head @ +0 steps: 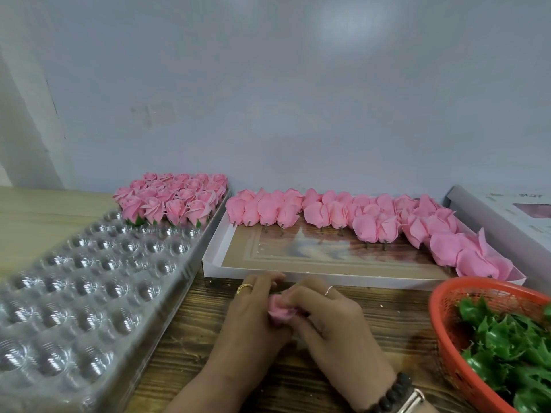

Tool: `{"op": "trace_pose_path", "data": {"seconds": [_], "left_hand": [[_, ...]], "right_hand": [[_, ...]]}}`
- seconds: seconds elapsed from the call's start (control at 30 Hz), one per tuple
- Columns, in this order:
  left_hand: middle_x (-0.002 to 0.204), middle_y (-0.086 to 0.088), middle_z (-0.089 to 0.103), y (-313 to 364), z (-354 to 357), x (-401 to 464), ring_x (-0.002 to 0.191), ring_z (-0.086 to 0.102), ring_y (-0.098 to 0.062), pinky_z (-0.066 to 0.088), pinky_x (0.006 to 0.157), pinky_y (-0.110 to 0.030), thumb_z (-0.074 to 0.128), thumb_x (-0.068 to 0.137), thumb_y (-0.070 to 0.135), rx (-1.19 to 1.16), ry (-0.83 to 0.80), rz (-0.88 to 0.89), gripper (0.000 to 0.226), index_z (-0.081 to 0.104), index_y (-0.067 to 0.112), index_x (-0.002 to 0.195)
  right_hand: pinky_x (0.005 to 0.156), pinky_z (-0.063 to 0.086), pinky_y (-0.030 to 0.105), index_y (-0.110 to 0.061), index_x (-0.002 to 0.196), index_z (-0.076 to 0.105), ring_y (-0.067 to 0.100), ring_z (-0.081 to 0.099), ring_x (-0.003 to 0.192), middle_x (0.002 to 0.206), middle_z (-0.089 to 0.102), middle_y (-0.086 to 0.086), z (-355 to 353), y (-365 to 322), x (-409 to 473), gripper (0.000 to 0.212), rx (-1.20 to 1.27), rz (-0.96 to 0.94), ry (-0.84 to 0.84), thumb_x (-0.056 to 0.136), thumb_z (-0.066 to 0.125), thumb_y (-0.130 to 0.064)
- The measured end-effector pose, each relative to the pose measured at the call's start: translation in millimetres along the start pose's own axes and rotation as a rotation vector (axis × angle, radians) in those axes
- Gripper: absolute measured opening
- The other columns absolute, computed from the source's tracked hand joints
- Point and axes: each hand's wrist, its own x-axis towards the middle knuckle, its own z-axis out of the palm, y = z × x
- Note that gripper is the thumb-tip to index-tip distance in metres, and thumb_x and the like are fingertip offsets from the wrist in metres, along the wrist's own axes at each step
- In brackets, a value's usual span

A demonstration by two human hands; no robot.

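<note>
Right now, in the head view, your two hands meet low in the middle, over the wooden table (pixel 387 308) and just in front of the near rim of the white shallow box (pixel 208 263). The pink flower head (pixel 279 310) sits between them. Your left hand (pixel 250 320) wraps it from the left, and your right hand (pixel 331 320) closes on it from the right, with its curled fingers (pixel 301 293) lying over the top. Both hands grip the flower, so only a small part shows in the gap between them. That part is soft, pale pink, crumpled petals, a little blurred; its base is hidden by your fingers. Your left hand wears a gold ring (pixel 245 288) and your right a thin ring (pixel 329 290), with a bead bracelet (pixel 393 391) on the right wrist. To your left a clear plastic tray (pixel 89 293) of round cups runs away from you. Finished roses (pixel 173 201) with green bases stand packed together at its far end. Inside the white box, loose pink buds (pixel 372 222) stand on short pins along the back and down the right side. At your right, near your right hand but apart from it, an orange basket (pixel 438 323) holds spiky green leaf pieces (pixel 507 353). A plain grey wall (pixel 298 99) rises behind everything.
</note>
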Motion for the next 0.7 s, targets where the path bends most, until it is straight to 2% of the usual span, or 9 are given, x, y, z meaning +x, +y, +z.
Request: {"op": "trace_pose_path", "data": {"seconds": [0.13,0.23,0.3,0.33,0.4,0.47,0.53,0.6,0.7], "left_hand": [[0.083,0.005,0.06,5.6,-2.6,-1.0,0.077,0.054,-0.003,0.036,0.065,-0.006,0.066,0.07,0.003,-0.009,-0.043,-0.01,0.033,0.054,0.033,0.076],[0.068,-0.002,0.068,11.8,-5.0,-2.5,0.064,0.06,-0.002,0.044,0.059,-0.011,0.065,0.075,0.002,-0.27,-0.091,-0.133,0.022,0.065,0.021,0.064],[0.077,-0.016,0.069,17.4,-6.7,-0.5,0.072,0.063,-0.022,0.052,0.069,-0.028,0.072,0.075,0.013,-0.659,-0.078,-0.263,0.005,0.07,0.008,0.073],[0.09,-0.025,0.068,18.5,-7.0,1.4,0.083,0.062,-0.032,0.05,0.081,-0.039,0.073,0.073,0.015,-0.846,-0.026,-0.344,0.018,0.069,0.001,0.083],[0.105,-0.021,0.067,17.4,-5.4,4.6,0.099,0.059,-0.031,0.042,0.093,-0.039,0.068,0.069,0.018,-1.202,0.075,-0.503,0.032,0.066,-0.001,0.094],[0.108,-0.013,0.067,20.3,-4.7,6.5,0.104,0.057,-0.023,0.039,0.099,-0.036,0.063,0.068,0.024,-1.391,0.106,-0.593,0.036,0.068,0.008,0.099],[0.103,-0.009,0.067,22.8,-3.2,4.3,0.095,0.063,-0.02,0.049,0.09,-0.034,0.064,0.068,0.029,-1.429,0.055,-0.619,0.036,0.071,0.011,0.099],[0.093,-0.008,0.071,23.4,0.5,1.1,0.084,0.068,-0.019,0.057,0.069,-0.031,0.065,0.068,0.03,-1.436,-0.011,-0.626,0.033,0.074,0.013,0.095],[0.086,-0.01,0.071,25.9,5.5,-1.2,0.082,0.069,-0.019,0.057,0.066,-0.03,0.066,0.072,0.027,-1.435,-0.048,-0.636,0.029,0.073,0.013,0.095]], "right_hand": [[0.073,0.051,0.031,-0.007,0.084,0.068,0.015,0.062,0.085,0.088,0.063,0.001,-0.4,-7.0,1.6,0.011,-0.066,-0.093,-0.101,0.084,0.06,-0.015],[0.078,0.05,0.021,-0.017,0.099,0.063,0.008,0.06,0.089,0.1,0.06,-0.003,-1.1,-12.2,2.6,0.021,-0.025,-0.117,-0.026,0.09,0.051,-0.032],[0.078,0.046,0.011,-0.027,0.112,0.053,0.004,0.059,0.09,0.105,0.057,-0.002,-1.9,-11.8,2.7,0.023,0.092,-0.047,0.127,0.092,0.047,-0.036],[0.075,0.045,0.009,-0.029,0.113,0.051,0.005,0.06,0.087,0.101,0.058,-0.001,-2.0,-9.9,1.9,0.023,0.139,0.004,0.198,0.09,0.049,-0.033],[0.072,0.044,0.006,-0.032,0.106,0.051,0.005,0.06,0.086,0.09,0.059,-0.008,-0.1,-5.3,-0.1,0.025,0.148,0.124,0.256,0.083,0.056,-0.027],[0.074,0.042,0.005,-0.037,0.099,0.05,0.002,0.059,0.089,0.089,0.059,-0.015,4.9,-3.9,-1.5,0.034,0.155,0.228,0.168,0.072,0.065,-0.024],[0.072,0.041,0.003,-0.04,0.097,0.047,-0.001,0.057,0.09,0.092,0.057,-0.019,12.6,-5.5,-2.3,0.04,0.166,0.243,0.032,0.068,0.067,-0.022],[0.07,0.039,0.002,-0.041,0.096,0.043,-0.004,0.055,0.09,0.094,0.055,-0.018,17.4,-6.7,-2.5,0.042,0.121,0.241,-0.029,0.07,0.067,-0.019],[0.067,0.038,0.002,-0.044,0.087,0.041,-0.004,0.053,0.089,0.092,0.055,-0.015,17.6,-5.7,-2.9,0.041,0.066,0.291,0.005,0.072,0.069,-0.018]]}}
